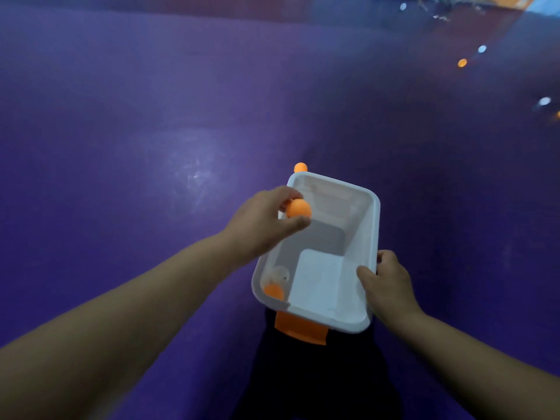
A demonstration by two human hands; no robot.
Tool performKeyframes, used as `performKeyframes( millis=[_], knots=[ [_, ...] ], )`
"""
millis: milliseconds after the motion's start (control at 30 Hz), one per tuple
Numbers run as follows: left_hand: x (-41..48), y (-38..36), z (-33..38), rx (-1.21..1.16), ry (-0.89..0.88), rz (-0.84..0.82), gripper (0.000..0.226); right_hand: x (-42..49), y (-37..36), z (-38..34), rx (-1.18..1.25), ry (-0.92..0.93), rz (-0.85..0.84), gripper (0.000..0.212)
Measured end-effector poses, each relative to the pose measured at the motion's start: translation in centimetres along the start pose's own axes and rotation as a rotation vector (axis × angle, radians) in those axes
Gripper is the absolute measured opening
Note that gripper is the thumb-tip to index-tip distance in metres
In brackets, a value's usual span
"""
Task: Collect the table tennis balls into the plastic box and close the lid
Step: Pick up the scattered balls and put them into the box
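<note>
A white plastic box [368,237] is held above the purple floor, open at the top, with an orange latch [300,328] at its near end. My right hand [386,283] grips its right rim, thumb inside. My left hand [263,222] pinches an orange ball [298,208] between thumb and fingers over the box's left rim. Inside, at the near left corner, lie a white ball [280,274] and an orange ball [273,291]. Another orange ball [300,167] lies on the floor just beyond the box's far corner. No lid is in view.
Far off at the upper right, several loose balls lie on the floor: an orange one [462,63], white ones [481,49] [544,101] [403,7]. The purple floor [151,116] stretches wide to the left. My dark-clothed legs [318,383] are below the box.
</note>
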State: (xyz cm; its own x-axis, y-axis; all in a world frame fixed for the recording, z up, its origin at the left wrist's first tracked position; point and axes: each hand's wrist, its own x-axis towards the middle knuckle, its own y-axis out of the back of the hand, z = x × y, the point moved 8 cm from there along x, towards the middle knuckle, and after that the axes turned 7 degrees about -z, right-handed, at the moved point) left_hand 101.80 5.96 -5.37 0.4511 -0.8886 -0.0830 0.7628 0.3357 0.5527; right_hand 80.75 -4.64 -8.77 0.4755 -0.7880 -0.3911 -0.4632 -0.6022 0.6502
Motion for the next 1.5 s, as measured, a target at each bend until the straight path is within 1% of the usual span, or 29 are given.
performKeyframes(
  millis=[33, 100, 167, 233, 333, 500, 633, 700, 767, 867, 900, 967, 1033, 1067, 1133, 1167, 1200, 1233, 1300, 1367, 1433, 1500],
  knots=[
    [0.9, -0.7, 0.3, 0.06, -0.028, -0.019, 0.043, 0.3, 0.4, 0.3, 0.026, -0.008, 0.01, 0.015],
    [3.0, -0.5, 0.0, 0.11, -0.052, 0.063, 0.042, 1.2, 1.3, 1.0, 0.077, -0.022, 0.04, 0.014],
    [5.3, -0.2, -1.3, 0.084, 0.02, 0.152, 0.04, 2.1, 2.5, 1.8, 0.111, -0.039, 0.069, 0.014],
    [8.0, -0.8, -3.3, 0.074, 0.124, 0.158, 0.041, 3.2, 3.9, 2.6, 0.139, -0.054, 0.105, 0.014],
    [12.4, -3.0, -5.3, 0.149, 0.204, 0.086, 0.046, 5.2, 6.1, 3.3, 0.159, -0.053, 0.137, 0.014],
    [19.7, -7.7, -7.3, 0.355, 0.233, -0.066, 0.052, 8.0, 8.8, 5.1, 0.156, -0.053, 0.141, 0.015],
    [24.4, -10.6, -8.3, 0.532, 0.23, -0.187, 0.069, 9.4, 9.9, 7.0, 0.184, -0.067, 0.145, 0.015],
    [26.1, -11.1, -8.5, 0.531, 0.249, -0.19, 0.073, 9.9, 10.4, 7.9, 0.189, -0.073, 0.143, 0.015],
    [27.2, -11.5, -8.7, 0.484, 0.265, -0.172, 0.07, 10.3, 10.8, 8.8, 0.203, -0.077, 0.155, 0.016],
    [27.7, -11.8, -9.6, 0.542, 0.271, -0.171, 0.057, 10.6, 11.1, 9.7, 0.234, -0.087, 0.166, 0.018],
    [27.2, -11.4, -9.9, 0.545, 0.29, -0.142, 0.054, 10.6, 11.2, 9.9, 0.242, -0.091, 0.172, 0.018],
    [25.7, -10.7, -10.0, 0.471, 0.362, -0.076, 0.047, 10.6, 11.5, 10.1, 0.255, -0.097, 0.186, 0.017],
    [23.6, -9.9, -8.2, 0.318, 0.38, 0.024, 0.04, 10.4, 12.0, 9.8, 0.25, -0.117, 0.192, 0.017],
    [22.6, -9.6, -6.6, 0.219, 0.353, 0.097, 0.038, 10.1, 12.3, 9.7, 0.239, -0.129, 0.196, 0.016],
    [20.4, -8.6, -1.2, 0.01, 0.206, 0.217, 0.036, 9.0, 13.0, 9.1, 0.226, -0.162, 0.202, 0.015],
    [19.3, -7.9, 2.1, -0.055, 0.126, 0.233, 0.035, 8.2, 13.5, 8.4, 0.226, -0.178, 0.196, 0.015],
    [18.2, -7.3, 5.2, -0.084, 0.056, 0.22, 0.033, 7.2, 14.0, 7.5, 0.223, -0.189, 0.188, 0.015],
    [17.3, -6.8, 8.4, -0.075, 0.008, 0.172, 0.032, 6.1, 14.8, 6.6, 0.214, -0.197, 0.182, 0.015],
    [15.6, -6.7, 14.2, -0.031, -0.039, 0.008, 0.033, 3.5, 16.9, 4.4, 0.203, -0.224, 0.176, 0.016],
    [14.1, -6.8, 18.7, 0.041, -0.079, -0.157, 0.043, 0.8, 19.5, 1.9, 0.216, -0.233, 0.158, 0.017],
    [12.8, -5.5, 22.4, 0.178, -0.056, -0.208, 0.054, -2.0, 22.7, -0.8, 0.223, -0.239, 0.133, 0.018],
    [11.4, -3.1, 25.6, 0.236, 0.071, -0.157, 0.056, -4.8, 26.5, -3.3, 0.222, -0.248, 0.12, 0.017]
  ],
)
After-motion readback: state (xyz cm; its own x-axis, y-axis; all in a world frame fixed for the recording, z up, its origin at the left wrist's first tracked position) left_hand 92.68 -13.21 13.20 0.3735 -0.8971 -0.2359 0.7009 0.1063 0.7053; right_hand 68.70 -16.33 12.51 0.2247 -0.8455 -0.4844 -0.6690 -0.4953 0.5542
